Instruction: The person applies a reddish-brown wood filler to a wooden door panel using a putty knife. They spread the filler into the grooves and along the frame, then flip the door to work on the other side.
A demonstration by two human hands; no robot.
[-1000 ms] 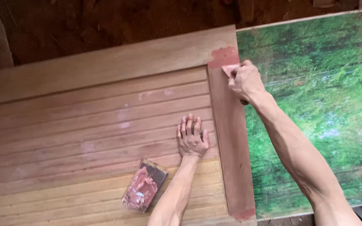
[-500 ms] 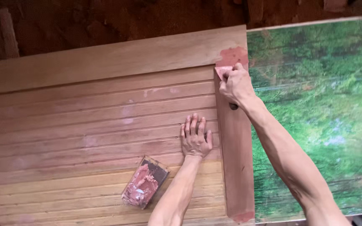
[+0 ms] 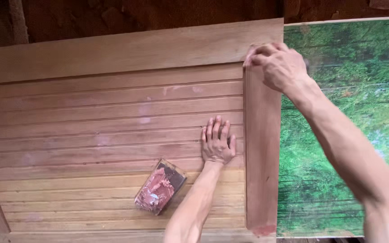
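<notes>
On the door panel [image 3: 113,126], left hand [image 3: 217,144] lies flat; right hand [image 3: 278,65] grip curled closed.

The right hand [image 3: 278,65] presses at the top corner of the wooden door [image 3: 113,117]. Below it the side rail runs bare to the bottom edge. Left of it, the slatted panel lies open, broken only by the flat left hand [image 3: 217,143] and, lower, a putty-smeared board [image 3: 160,187].

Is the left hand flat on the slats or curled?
Flat. The left hand lies palm down on the wooden door panel, fingers straight and close together, pointing away from the person, beside the vertical stile.
</notes>
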